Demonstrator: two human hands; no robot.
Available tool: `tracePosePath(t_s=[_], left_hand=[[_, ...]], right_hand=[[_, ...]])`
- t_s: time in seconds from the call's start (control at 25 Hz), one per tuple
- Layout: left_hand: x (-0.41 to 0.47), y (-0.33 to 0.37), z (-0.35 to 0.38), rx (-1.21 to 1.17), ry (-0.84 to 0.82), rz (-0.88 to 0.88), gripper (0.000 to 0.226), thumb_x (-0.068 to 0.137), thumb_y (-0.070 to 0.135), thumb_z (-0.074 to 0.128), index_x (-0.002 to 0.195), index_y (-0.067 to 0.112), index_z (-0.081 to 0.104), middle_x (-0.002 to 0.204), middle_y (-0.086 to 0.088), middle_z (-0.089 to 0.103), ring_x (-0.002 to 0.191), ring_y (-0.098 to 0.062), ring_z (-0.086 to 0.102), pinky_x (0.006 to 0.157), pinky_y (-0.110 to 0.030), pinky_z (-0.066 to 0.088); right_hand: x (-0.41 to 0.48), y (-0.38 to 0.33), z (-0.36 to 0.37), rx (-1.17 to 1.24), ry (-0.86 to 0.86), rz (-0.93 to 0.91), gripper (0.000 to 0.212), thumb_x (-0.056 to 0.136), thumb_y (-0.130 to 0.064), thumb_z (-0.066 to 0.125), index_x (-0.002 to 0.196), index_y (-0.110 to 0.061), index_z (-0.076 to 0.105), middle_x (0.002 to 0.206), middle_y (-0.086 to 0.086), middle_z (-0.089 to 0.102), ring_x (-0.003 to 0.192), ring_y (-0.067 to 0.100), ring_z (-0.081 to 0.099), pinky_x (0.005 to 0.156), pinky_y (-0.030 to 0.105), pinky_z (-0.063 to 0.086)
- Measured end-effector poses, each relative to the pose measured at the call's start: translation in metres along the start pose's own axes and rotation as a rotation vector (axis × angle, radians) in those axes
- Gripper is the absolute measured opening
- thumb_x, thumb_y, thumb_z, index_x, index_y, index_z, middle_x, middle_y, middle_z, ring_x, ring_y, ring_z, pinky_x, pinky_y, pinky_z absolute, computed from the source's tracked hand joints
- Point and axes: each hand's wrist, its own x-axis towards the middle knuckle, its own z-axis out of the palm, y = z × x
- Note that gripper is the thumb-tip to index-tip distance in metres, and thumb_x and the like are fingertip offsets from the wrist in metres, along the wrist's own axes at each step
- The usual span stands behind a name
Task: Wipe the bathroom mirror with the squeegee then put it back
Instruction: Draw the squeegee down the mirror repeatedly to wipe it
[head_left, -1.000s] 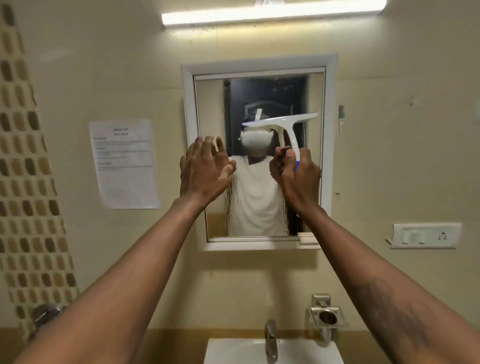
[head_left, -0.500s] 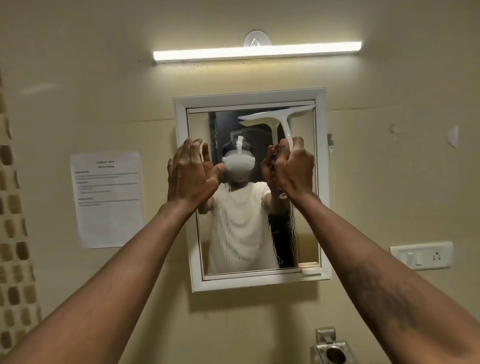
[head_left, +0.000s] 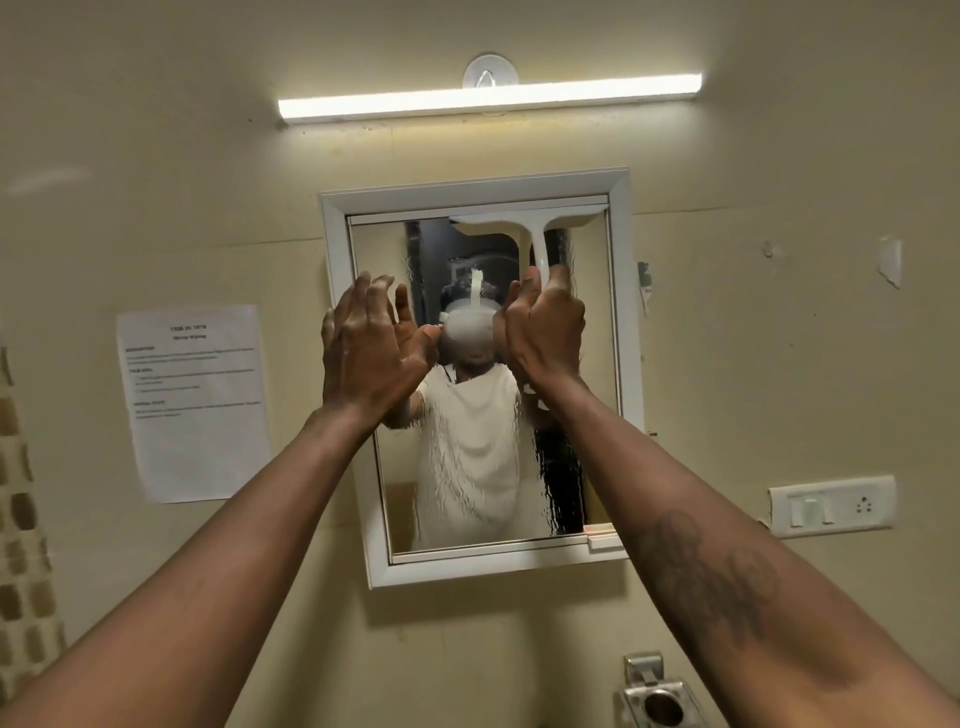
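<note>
A white-framed mirror (head_left: 626, 364) hangs on the cream wall, its glass streaked with water. The white squeegee (head_left: 530, 224) has its blade pressed flat against the glass at the mirror's top right, just under the frame. My right hand (head_left: 545, 325) is closed around its handle below the blade. My left hand (head_left: 371, 345) is raised in front of the mirror's left half, fingers spread, holding nothing. The glass reflects a person in a white shirt.
A tube light (head_left: 488, 98) runs above the mirror. A paper notice (head_left: 195, 402) is taped to the wall at left. A switch plate (head_left: 831, 506) sits at right, and a metal holder (head_left: 657, 699) below it. Tiled wall (head_left: 21, 519) at far left.
My right hand has carried the squeegee upward from the mirror's middle to its top edge. My head has tilted up, so the sink has left the view. My left hand stayed raised.
</note>
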Motion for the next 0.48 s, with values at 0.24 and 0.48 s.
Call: tracePosePath(t_s=[0.24,0.48], left_hand=[[-0.002,0.0,0.006,-0.003,0.01,0.012,0.072,0.092,0.045,0.072,0.151,0.015,0.043,0.161,-0.012,0.046,0.153,-0.033,0.04,0.126,-0.06,0.032],[-0.011,-0.004,0.014,-0.019,0.017,0.019,0.072,0.091,0.047,0.072,0.149,0.017,0.043,0.159,-0.01,0.047,0.151,-0.032,0.043,0.125,-0.06,0.033]], right_hand=[[-0.002,0.006,0.0,-0.059,-0.013,-0.011,0.028,0.108,-0.031,0.043,0.115,-0.007,0.054,0.075,-0.01,0.049,0.06,-0.006,0.046,0.049,0.015,0.032],[-0.016,0.023,-0.011,-0.119,-0.051,-0.015,0.023,0.107,-0.035,0.041,0.11,-0.013,0.048,0.072,-0.005,0.052,0.058,0.003,0.051,0.045,0.022,0.035]])
